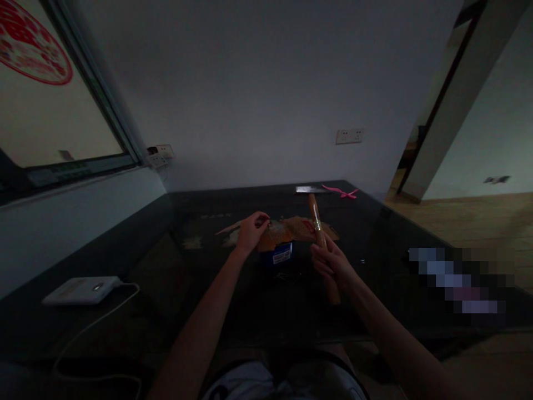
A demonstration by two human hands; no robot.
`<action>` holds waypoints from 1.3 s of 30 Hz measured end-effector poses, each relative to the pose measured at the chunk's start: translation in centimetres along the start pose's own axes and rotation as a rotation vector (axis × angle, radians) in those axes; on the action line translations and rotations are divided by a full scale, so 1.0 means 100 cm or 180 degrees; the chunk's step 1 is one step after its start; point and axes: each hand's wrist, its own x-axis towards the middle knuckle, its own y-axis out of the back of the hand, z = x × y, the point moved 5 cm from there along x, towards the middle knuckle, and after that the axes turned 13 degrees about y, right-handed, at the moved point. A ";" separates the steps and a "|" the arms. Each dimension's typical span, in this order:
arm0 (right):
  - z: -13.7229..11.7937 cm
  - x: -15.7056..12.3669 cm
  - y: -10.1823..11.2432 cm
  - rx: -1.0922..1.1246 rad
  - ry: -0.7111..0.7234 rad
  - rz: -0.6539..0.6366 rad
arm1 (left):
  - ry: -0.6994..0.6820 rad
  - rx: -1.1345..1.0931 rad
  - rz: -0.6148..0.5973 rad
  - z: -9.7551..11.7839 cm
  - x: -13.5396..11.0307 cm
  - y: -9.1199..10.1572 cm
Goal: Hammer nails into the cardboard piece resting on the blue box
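My right hand [331,264] is wrapped round the wooden handle of a hammer [317,219], raised with its metal head [308,190] pointing away from me. My left hand [251,230] is pinched shut on something small I cannot make out, just above a brown piece of cardboard or wood [297,228]. That piece lies across a small blue box with a white label [280,254]. All of this rests on a dark glass table [233,300].
A white device with a cable [81,290] lies at the table's left. A pink ribbon [345,193] sits at the far edge. Wall sockets [350,135] are on the back wall, a window at left, a doorway at right.
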 end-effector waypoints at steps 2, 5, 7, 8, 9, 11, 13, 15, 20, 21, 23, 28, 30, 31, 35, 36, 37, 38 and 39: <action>-0.001 -0.001 -0.004 -0.0081 -0.0013 -0.0079 | -0.0015 0.0018 0.0005 0.001 0.000 0.000; 0.000 -0.001 -0.006 -0.0245 -0.0009 -0.0150 | -0.0031 -0.0017 0.0030 0.001 -0.001 0.000; 0.003 0.000 -0.006 -0.0392 -0.0024 -0.0186 | -0.0027 -0.0052 0.0030 0.001 -0.001 0.001; 0.005 0.001 -0.006 -0.0473 -0.0033 -0.0216 | -0.0018 -0.0063 0.0017 0.000 -0.001 0.000; 0.007 0.002 -0.007 -0.0559 -0.0038 -0.0252 | -0.0009 -0.0059 -0.0004 0.000 -0.001 0.000; 0.009 0.004 -0.009 -0.0734 -0.0031 -0.0332 | -0.0019 0.0001 -0.0048 0.000 -0.002 -0.001; 0.008 0.006 -0.011 -0.0943 0.0000 -0.0334 | -0.0055 0.0072 -0.0070 -0.001 -0.002 -0.002; 0.001 0.008 -0.013 -0.1232 0.0033 -0.0280 | -0.0076 0.0092 -0.0088 -0.001 -0.002 -0.002; -0.031 0.019 -0.025 -0.2084 0.0053 -0.0558 | 0.0064 -0.0072 -0.0147 -0.008 0.000 -0.004; -0.038 0.022 -0.028 -0.2238 0.0092 -0.0671 | 0.0123 -0.0114 -0.0138 -0.009 0.000 -0.004; -0.051 0.027 -0.033 -0.2571 0.0281 -0.0839 | 0.0254 -0.0162 -0.0101 -0.012 0.001 -0.004; -0.062 0.032 -0.037 -0.3305 0.0620 -0.1217 | 0.0445 -0.0030 -0.0162 -0.020 0.003 -0.006; -0.060 0.031 -0.037 -0.3432 0.0524 -0.1329 | 0.0474 0.0085 -0.0171 -0.022 0.005 -0.007; -0.060 0.030 -0.037 -0.3470 0.0501 -0.1338 | 0.0472 0.0135 -0.0168 -0.023 0.005 -0.007; -0.069 0.028 -0.038 -0.3546 0.0544 -0.1218 | 0.0422 0.0154 -0.0203 -0.023 0.005 -0.008; -0.071 0.028 -0.039 -0.3565 0.0551 -0.1191 | 0.0429 0.0138 -0.0208 -0.023 0.005 -0.008; -0.072 0.028 -0.039 -0.3598 0.0558 -0.1184 | 0.0445 0.0129 -0.0207 -0.023 0.004 -0.008; -0.072 0.028 -0.039 -0.3641 0.0561 -0.1203 | 0.0464 0.0124 -0.0199 -0.022 0.004 -0.008; -0.071 0.028 -0.039 -0.3682 0.0554 -0.1232 | 0.0473 0.0126 -0.0195 -0.022 0.004 -0.008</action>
